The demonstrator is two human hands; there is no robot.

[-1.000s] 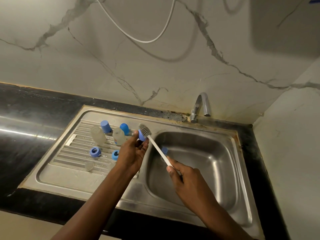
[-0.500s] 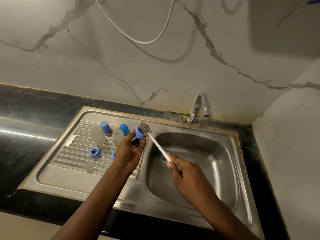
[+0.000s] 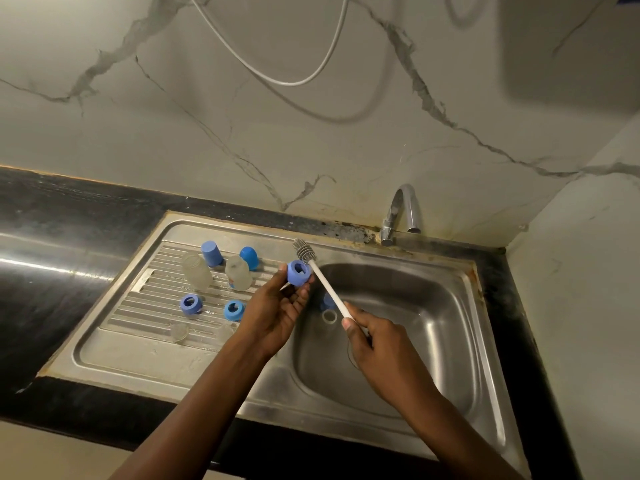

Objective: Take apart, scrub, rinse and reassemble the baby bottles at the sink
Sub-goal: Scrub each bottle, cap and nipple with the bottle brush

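- At the steel sink [image 3: 450,299] set in a black tabletop [image 3: 69,216], my left hand [image 3: 277,306] pinches a blue screw ring [image 3: 298,271] by its sides. The ring's opening faces me, above the divide between drainboard and basin.
- My right hand [image 3: 374,344] is curled round the white handle of the bottle brush [image 3: 329,289]. Its grey bristle head stands at 1 o'clock of the ring, touching the rim or just shy of it; I cannot tell which.
- I judge the scrubbing step to be in hand, with this ring the piece under the brush.
- On the drainboard [image 3: 138,344], at 9 to 10 o'clock of my left hand, lie two clear bottles [image 3: 197,271] and two blue caps [image 3: 212,252]. Two more blue rings [image 3: 189,303] and clear teats [image 3: 180,332] lie there too. All are apart, so reassembly is not begun.
- In the basin, at 5 o'clock of the held ring, lie another blue piece [image 3: 325,302] and a clear ring-shaped part [image 3: 329,317].
- The next move likely calls for working the bristles round the ring's inside, then a rinse under the tap [image 3: 401,209] at 1 o'clock; no water is seen running.
- Against half a second ago, the ring has shifted slightly toward 3 o'clock and shows its opening more fully, while the drainboard parts lie unmoved.
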